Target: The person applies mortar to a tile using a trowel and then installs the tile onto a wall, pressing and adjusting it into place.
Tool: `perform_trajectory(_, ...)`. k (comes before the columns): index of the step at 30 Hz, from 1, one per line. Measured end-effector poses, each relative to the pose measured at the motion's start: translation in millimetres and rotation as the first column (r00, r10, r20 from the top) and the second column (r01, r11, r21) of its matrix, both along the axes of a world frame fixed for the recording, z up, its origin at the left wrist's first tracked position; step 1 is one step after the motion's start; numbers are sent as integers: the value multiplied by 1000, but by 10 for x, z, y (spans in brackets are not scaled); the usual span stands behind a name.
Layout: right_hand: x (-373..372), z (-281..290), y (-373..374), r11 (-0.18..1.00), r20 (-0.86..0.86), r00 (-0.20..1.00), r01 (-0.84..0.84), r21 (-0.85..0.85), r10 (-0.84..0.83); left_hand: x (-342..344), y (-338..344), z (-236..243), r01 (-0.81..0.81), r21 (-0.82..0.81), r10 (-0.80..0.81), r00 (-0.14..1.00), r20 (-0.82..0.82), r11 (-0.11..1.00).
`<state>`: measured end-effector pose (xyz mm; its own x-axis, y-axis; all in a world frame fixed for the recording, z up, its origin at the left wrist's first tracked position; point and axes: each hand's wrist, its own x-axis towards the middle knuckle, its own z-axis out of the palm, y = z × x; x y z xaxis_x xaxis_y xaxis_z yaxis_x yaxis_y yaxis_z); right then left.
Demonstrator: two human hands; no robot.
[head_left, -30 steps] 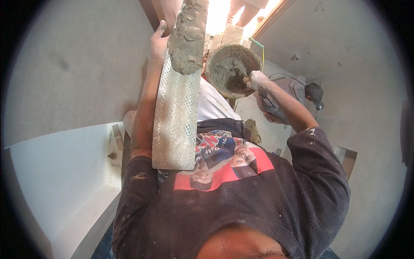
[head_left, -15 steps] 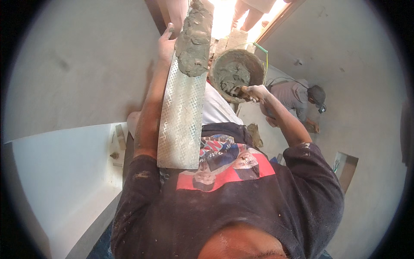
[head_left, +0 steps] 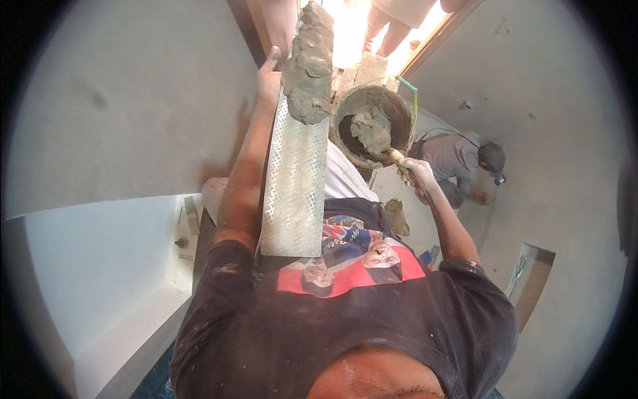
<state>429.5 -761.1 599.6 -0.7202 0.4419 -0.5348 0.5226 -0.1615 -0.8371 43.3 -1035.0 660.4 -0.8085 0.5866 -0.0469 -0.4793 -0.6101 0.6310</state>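
Observation:
My left hand (head_left: 268, 81) grips the far left edge of a long patterned metal board (head_left: 294, 193), its thumb standing up and the other fingers hidden beneath. A thick heap of wet grey mortar (head_left: 308, 70) covers the far end of this board; the near end lies close to my shirt. To the right of it is a bucket (head_left: 407, 114) with a green-sleeved wire handle. My right hand (head_left: 420, 177) is closed round the wooden handle of a trowel (head_left: 397, 157). On the trowel's blade, over the bucket's opening, sits a lump of mortar (head_left: 371, 132) that hides the blade.
A co-worker (head_left: 458, 156) in a cap crouches beside the right wall (head_left: 558, 166). Another person's legs (head_left: 384, 30) show in the bright doorway beyond the bucket. A pale recess (head_left: 100, 259) opens in the left wall, with small items (head_left: 181, 243) on its ledge.
My right hand has drawn back toward me and slightly right, and the trowel now carries a lump of mortar up out of the bucket's contents. The board has shifted slightly right.

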Motion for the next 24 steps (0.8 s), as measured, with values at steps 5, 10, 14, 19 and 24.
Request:
perform_trajectory(5, 295, 655, -296, 999, -131, 991, -6, 46, 12, 179, 41, 174, 173, 331, -170, 985, -37, 928)
perform_trajectory(10, 539, 1236, -679, 990, -293, 954, -16, 137, 56, 8, 229, -118, 6, 151, -3, 1000, -24, 988)
perform_trajectory(14, 532, 1561, -996, 962, -421, 893, -46, 270, 160, 114, 99, 59, 314, 419, -378, 923, 76, 852)
perform_trajectory(19, 342, 1669, -1371, 779, -439, 833, 15, 627, 337, -1, 266, -128, 216, 489, -308, 944, 115, 845)
perform_trajectory(24, 122, 1073, -1391, 463, -336, 758, 51, 885, 559, 3, 309, -222, 200, 530, -312, 941, 130, 824)
